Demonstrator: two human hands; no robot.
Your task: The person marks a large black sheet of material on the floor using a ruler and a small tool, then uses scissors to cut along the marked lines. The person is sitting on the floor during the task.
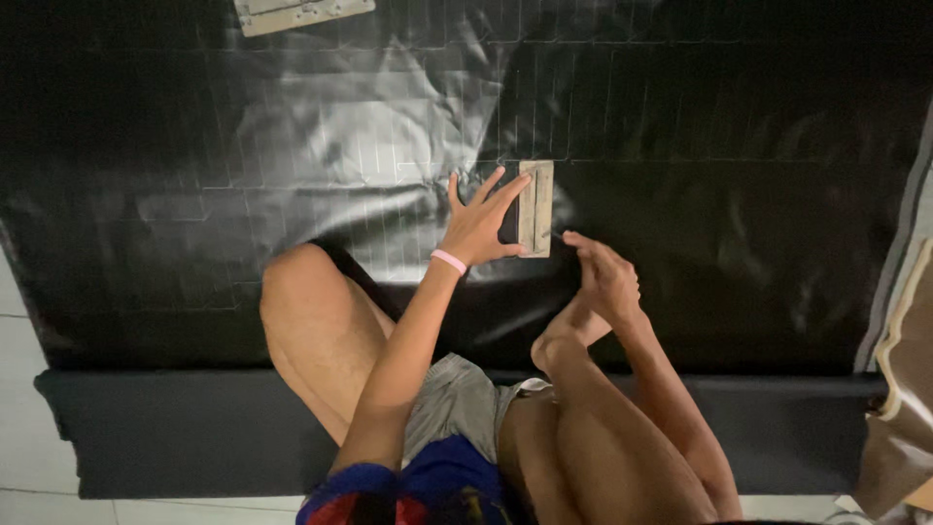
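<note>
Pale tan and oblong, a small flat template block (536, 207) lies on a wide sheet of glossy black material (729, 194) marked with a faint grid of thin lines. The left hand (479, 226) presses on it with fingers spread, thumb at its lower end, a pink wristband (449, 261) on the wrist. The right hand (604, 275) sits just beside the block's lower right corner, fingers pinched together on a thin marking tool (558, 235) too small to make out. Bare knees frame both arms. Another pale metal piece (301, 14) rests at the sheet's far edge, well apart.
</note>
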